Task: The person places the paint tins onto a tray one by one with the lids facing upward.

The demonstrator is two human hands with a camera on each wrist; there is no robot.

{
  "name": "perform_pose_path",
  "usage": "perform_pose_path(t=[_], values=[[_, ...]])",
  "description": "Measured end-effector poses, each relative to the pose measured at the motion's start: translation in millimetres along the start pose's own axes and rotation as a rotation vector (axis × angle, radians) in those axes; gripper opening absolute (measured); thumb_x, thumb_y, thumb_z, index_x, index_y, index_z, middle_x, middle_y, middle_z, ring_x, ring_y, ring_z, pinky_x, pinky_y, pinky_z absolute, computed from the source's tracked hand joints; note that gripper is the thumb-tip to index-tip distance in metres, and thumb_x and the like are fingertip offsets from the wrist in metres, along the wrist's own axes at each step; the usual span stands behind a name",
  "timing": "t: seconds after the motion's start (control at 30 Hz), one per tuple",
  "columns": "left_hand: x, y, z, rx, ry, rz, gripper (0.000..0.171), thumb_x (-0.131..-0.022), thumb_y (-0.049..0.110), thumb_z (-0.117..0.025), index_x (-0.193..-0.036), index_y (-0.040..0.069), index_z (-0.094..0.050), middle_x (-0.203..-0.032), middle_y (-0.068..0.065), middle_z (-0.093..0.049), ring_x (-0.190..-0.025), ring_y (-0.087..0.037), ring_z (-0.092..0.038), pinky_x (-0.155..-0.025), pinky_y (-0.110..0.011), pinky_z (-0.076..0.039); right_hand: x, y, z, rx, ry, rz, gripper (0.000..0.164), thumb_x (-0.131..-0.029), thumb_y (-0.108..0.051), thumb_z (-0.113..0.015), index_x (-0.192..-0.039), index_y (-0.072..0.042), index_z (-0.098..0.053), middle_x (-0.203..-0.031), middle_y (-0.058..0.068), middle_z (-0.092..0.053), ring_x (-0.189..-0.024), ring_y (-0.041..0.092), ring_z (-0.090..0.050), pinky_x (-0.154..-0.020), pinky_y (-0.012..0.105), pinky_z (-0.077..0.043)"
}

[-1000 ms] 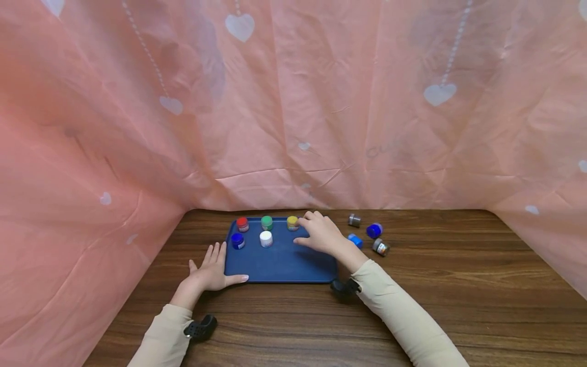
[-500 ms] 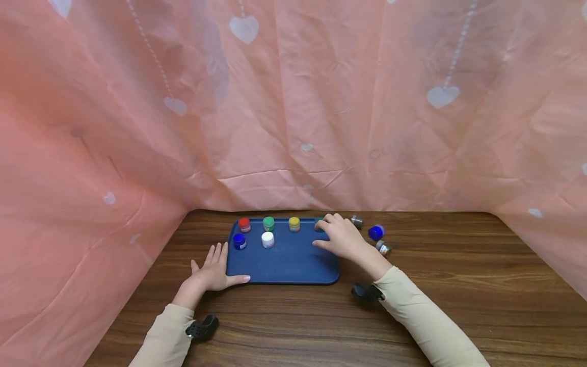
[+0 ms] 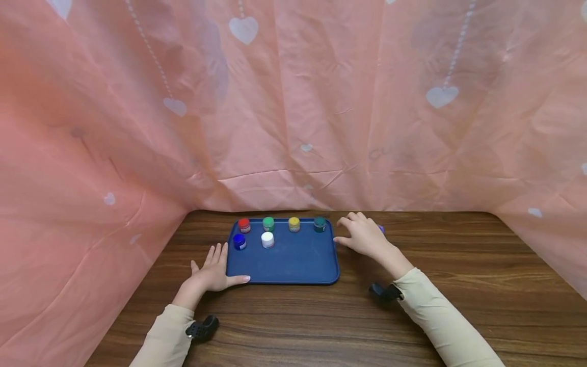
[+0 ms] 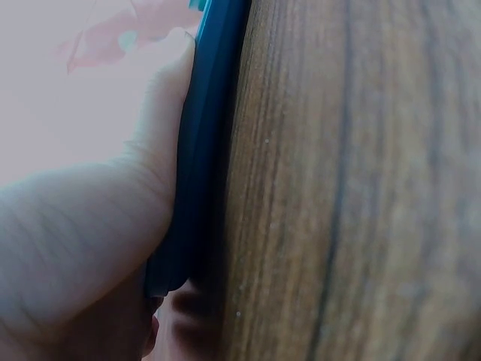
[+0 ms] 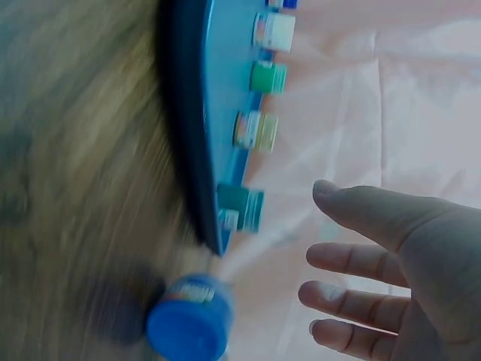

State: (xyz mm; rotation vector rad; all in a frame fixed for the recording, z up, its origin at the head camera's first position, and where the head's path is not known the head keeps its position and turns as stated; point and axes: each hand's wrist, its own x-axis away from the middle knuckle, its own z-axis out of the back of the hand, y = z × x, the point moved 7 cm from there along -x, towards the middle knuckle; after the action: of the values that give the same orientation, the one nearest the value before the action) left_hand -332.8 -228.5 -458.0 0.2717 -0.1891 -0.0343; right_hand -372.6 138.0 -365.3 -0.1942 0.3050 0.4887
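My left hand [image 3: 208, 272] rests with spread fingers at the left end of a blue tray [image 3: 293, 267]; its thumb lies along the front rim. Along the tray's back stand paint jars: red [image 3: 244, 226], green [image 3: 268, 224], yellow [image 3: 294, 224] and dark green [image 3: 319, 224]. In front of them are a dark blue jar [image 3: 239, 241] and a white jar [image 3: 268, 240]. Just right of the tray, my right hand [image 3: 364, 237] hovers with parted fingers, holding nothing. A bright blue jar [image 5: 192, 320] lies below it in the right wrist view.
Behind my right hand a bit of another blue jar [image 3: 381, 229] shows; the other loose jars there are hidden. The wooden table [image 3: 440, 275] runs to a pink curtain [image 3: 284, 127] at the back and sides. Each wrist wears a black device.
My right hand has moved right, off the tray and over the loose jars. The dark green jar it was at half a second ago now stands free in the back row. The left hand stays put.
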Motion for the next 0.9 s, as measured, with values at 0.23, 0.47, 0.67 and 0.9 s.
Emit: perform_pose_path(t=[0.23, 0.47, 0.67, 0.9], values=[[4.8, 5.6, 6.3, -0.003, -0.024, 0.000, 0.132, -0.069, 0.086, -0.055, -0.156, 0.001, -0.002, -0.161, -0.029, -0.005, -0.151, -0.044, 0.000, -0.103, -0.081, 0.004, 0.1, 21.3, -4.7, 0.001, -0.050, -0.065, 0.039, -0.084, -0.040, -0.074, -0.107, -0.009, -0.069, -0.106, 0.012, -0.066, -0.100, 0.035, -0.058, -0.078, 0.053, -0.049], [7.4, 8.6, 9.0, 0.001, -0.016, -0.002, 0.133, -0.068, 0.086, -0.056, -0.156, 0.000, -0.005, -0.161, -0.029, -0.007, -0.150, -0.045, -0.003, -0.103, -0.082, 0.002, 1.5, 34.0, -13.1, 0.040, -0.109, -0.109, 0.042, -0.084, -0.042, -0.073, -0.110, -0.008, -0.069, -0.107, 0.013, -0.066, -0.100, 0.035, -0.058, -0.080, 0.054, -0.049], [5.9, 8.1, 8.4, 0.004, -0.021, -0.004, 0.132, -0.070, 0.085, -0.056, -0.156, 0.000, -0.003, -0.161, -0.030, -0.005, -0.150, -0.046, -0.001, -0.102, -0.082, 0.003, 3.2, 38.5, -17.3, 0.087, -0.170, -0.153, 0.048, -0.084, -0.046, -0.072, -0.113, -0.007, -0.069, -0.104, 0.014, -0.066, -0.096, 0.035, -0.057, -0.079, 0.053, -0.048], [6.9, 8.0, 7.5, -0.010, -0.029, 0.001, 0.129, -0.072, 0.083, -0.056, -0.156, 0.000, -0.002, -0.161, -0.030, -0.005, -0.150, -0.046, -0.001, -0.103, -0.082, 0.000, 6.3, 42.2, -22.1, 0.117, -0.238, -0.195, 0.035, -0.084, -0.048, -0.071, -0.085, -0.013, -0.068, -0.090, 0.008, -0.061, -0.087, 0.028, -0.052, -0.075, 0.048, -0.045]])
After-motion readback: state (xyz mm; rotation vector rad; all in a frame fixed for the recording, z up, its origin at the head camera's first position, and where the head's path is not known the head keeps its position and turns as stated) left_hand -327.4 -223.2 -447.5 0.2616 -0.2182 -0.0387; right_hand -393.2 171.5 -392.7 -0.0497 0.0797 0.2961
